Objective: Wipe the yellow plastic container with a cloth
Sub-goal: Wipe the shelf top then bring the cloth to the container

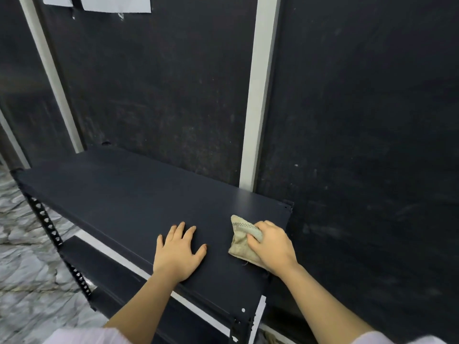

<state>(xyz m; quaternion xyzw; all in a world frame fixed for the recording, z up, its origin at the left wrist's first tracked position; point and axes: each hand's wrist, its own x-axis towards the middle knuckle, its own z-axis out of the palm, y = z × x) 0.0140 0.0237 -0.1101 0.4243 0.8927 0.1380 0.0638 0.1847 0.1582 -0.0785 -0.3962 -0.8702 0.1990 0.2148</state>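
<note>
While left hand (179, 252) lies spread flat on shelf (119, 194), right hand (272, 245) clutches cloth (242, 240).

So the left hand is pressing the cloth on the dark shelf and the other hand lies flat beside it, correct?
Not quite. In the head view the right hand presses the cloth on the dark shelf; the left hand is the one lying flat beside it, fingers spread. The rest is right.

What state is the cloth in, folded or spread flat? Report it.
Bunched, not spread: the cloth lies crumpled on the dark shelf under the right hand, whose fingers press on it.
</note>
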